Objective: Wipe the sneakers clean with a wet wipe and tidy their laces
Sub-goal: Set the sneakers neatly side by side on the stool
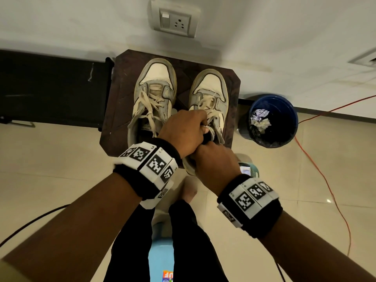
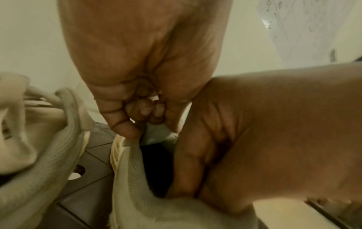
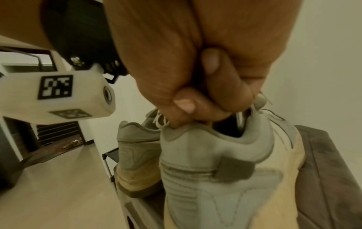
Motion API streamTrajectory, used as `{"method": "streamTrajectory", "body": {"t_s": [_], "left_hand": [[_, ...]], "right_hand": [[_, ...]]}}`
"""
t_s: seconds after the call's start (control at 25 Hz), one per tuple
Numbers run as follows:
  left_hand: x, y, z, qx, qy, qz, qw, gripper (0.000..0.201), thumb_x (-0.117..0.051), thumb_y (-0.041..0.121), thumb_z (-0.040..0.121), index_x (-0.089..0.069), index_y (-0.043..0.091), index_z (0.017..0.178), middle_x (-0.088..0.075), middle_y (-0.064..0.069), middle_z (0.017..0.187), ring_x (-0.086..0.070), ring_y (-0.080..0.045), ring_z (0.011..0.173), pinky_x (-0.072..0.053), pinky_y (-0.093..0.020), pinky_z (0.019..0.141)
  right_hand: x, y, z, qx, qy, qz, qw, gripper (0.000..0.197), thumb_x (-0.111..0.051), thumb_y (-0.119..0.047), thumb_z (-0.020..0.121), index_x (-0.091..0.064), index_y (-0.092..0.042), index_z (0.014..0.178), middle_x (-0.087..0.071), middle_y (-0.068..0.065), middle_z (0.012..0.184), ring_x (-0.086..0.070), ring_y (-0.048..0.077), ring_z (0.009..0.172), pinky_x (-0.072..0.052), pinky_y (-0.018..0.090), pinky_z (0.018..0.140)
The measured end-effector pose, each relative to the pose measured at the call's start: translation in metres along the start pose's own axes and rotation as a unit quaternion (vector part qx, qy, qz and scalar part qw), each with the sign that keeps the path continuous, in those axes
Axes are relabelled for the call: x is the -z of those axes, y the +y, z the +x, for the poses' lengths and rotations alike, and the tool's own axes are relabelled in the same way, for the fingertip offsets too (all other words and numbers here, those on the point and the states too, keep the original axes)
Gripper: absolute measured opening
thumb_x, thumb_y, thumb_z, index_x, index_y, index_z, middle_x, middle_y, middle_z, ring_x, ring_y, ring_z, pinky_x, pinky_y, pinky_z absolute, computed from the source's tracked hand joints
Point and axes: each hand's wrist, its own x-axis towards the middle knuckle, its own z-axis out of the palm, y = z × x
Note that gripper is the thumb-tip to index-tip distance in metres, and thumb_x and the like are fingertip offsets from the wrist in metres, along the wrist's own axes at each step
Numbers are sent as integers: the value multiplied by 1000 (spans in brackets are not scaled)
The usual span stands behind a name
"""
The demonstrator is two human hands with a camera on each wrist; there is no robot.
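Two worn cream and grey sneakers stand side by side on a dark brown stool (image 1: 234,110), toes towards the wall. The left sneaker (image 1: 154,88) lies untouched with loose laces (image 1: 150,110). My left hand (image 1: 203,125) reaches across and grips the right sneaker (image 1: 209,88) at its tongue, fingers curled. My right hand (image 1: 203,147) holds the same shoe at the heel collar (image 3: 195,133), fingers hooked into the opening. In the left wrist view my left hand (image 2: 145,117) pinches the shoe's edge (image 2: 125,148). No wipe shows in either hand.
A blue bin (image 1: 293,119) holding crumpled wipes stands right of the stool. An orange cable (image 1: 325,180) runs across the floor beside it. A black shelf (image 1: 50,88) stands left of the stool. A teal packet (image 1: 252,169) lies on the tiles by my right wrist.
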Motion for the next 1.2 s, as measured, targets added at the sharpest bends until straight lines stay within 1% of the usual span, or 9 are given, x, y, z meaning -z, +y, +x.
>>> {"method": "streamTrajectory", "body": {"t_s": [0.24,0.4,0.52,0.64,0.76,0.92,1.0,1.12,1.2], "left_hand": [[-1,-7,3,40,0,-60,997,11,-60,28,89,-65,22,97,-69,-2,96,-64,-22,90,-51,-37,81],[4,1,-8,28,2,-93,995,19,-55,26,94,-65,20,108,-68,-2,106,-62,-19,99,-42,-25,78],[9,-4,-37,8,50,-134,990,24,-50,26,96,-62,20,116,-65,1,111,-59,-14,101,-47,-25,85],[0,-24,-81,16,156,-20,987,20,-51,23,94,-63,16,108,-63,-3,103,-56,-20,94,-48,-32,76],[-21,-45,-106,42,152,94,983,21,-62,18,86,-66,10,105,-65,-9,101,-60,-27,92,-45,-32,72],[-36,-46,-112,25,158,128,979,24,-64,15,84,-67,8,106,-66,-11,104,-63,-30,92,-50,-38,77],[-38,-31,-111,37,157,55,985,22,-54,21,89,-67,14,105,-66,-7,100,-63,-25,85,-51,-35,70],[-45,-13,-99,165,136,-147,966,20,-49,33,92,-64,23,99,-69,-1,92,-64,-24,82,-53,-39,71],[-57,-13,-86,220,94,-248,939,23,-47,44,88,-60,28,99,-69,1,88,-66,-24,80,-55,-44,73]], "right_hand": [[-13,-2,33,-107,-21,49,993,32,-45,-38,93,-58,-15,110,-66,5,99,-64,26,84,-43,31,66],[-17,5,23,-73,8,52,996,29,-45,-35,93,-62,-15,104,-67,6,94,-64,29,82,-43,31,64],[-21,6,-6,-81,36,79,993,21,-50,-28,88,-65,-19,99,-67,5,93,-64,31,84,-45,32,64],[-32,-6,-33,-91,53,138,985,31,-53,-37,86,-57,-21,112,-63,4,108,-62,31,92,-48,34,68],[-39,-17,-32,-105,23,141,984,56,-58,-37,87,-37,-20,136,-54,4,127,-61,33,101,-49,39,76],[-45,-23,-19,-146,74,153,975,32,-51,-27,90,-48,-19,121,-62,6,111,-63,34,93,-49,39,72],[-39,-19,-16,-170,82,244,951,27,-49,-34,85,-60,-20,106,-66,4,101,-63,30,91,-48,34,72],[-22,-1,-10,-219,128,335,908,32,-48,-34,79,-72,-22,97,-72,3,91,-64,26,86,-49,29,73],[-17,13,1,-205,105,271,935,25,-55,-31,80,-74,-21,94,-71,4,89,-63,26,84,-48,28,72]]}}
